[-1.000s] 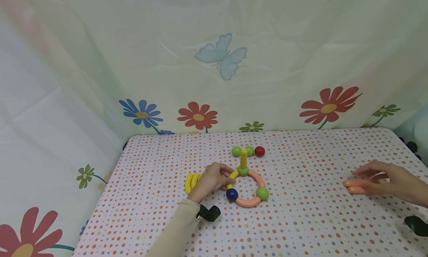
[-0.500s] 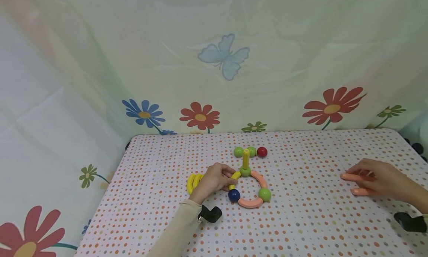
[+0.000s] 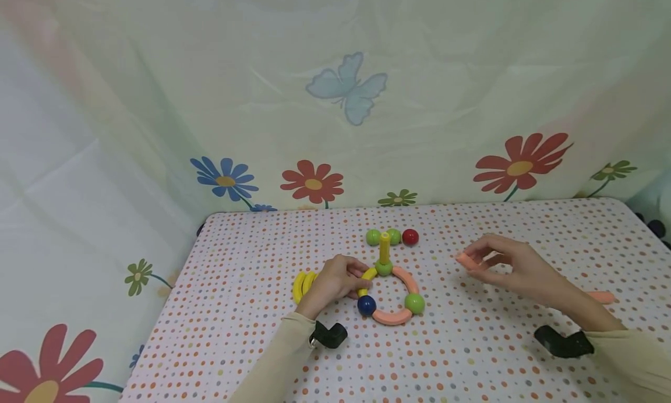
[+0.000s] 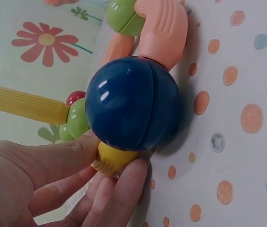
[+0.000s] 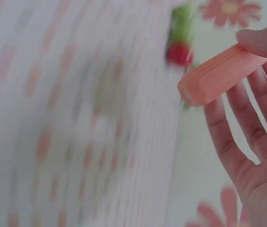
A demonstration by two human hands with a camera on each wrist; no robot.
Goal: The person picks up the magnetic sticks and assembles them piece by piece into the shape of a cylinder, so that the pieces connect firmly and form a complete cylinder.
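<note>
Holding the peach stick: the right hand, to the right of the ring and well apart from it.
Right fingers: thumb on one side of the stick, fingertips on the other, pinching it; the fingers are long and slightly spread, with gaps between them.
Left hand: at the ring's left side, thumb and fingers closed about the yellow curved piece, just beside the blue ball.
Ring make-up: the yellow curved piece, the blue ball, two peach arcs, a green ball at the right and another green ball at the far side, all joined and lying on the table.
Yellow stick: upright on the far green ball.
Loose balls: two green ones and a red one, in a row beyond the ring.
Yellow curved pieces: side by side left of the left hand, which partly covers them.
Second peach stick: on the table, partly hidden behind the right forearm.
Table: white cover with coloured dots.
Backdrop: pale cloth with flowers and a blue butterfly.
</note>
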